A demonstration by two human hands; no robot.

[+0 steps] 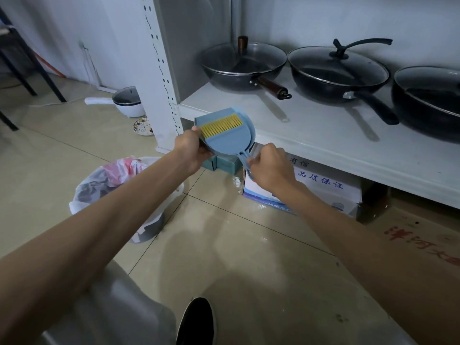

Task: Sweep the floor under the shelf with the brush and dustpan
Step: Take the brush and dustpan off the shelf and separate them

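A small blue dustpan [227, 140] is held in the air in front of the white shelf [311, 135], with a brush nested in it; the brush's yellow bristles [221, 125] show near the pan's wide end. My left hand [190, 150] grips the pan's left side. My right hand [270, 168] is closed around the thin blue handle [245, 160] that sticks out toward me; whether that handle belongs to the brush or the pan I cannot tell. The tiled floor [236, 245] lies below, and the gap under the shelf is dark.
Three lidded black pans [242, 64] stand on the shelf. Under it sit a white printed box [321, 188], a small teal box [224, 165] and a brown carton [423, 242]. A lined waste bin [124, 192] stands left; a white pot [128, 102] and a patterned dish [143, 125] lie by the shelf post.
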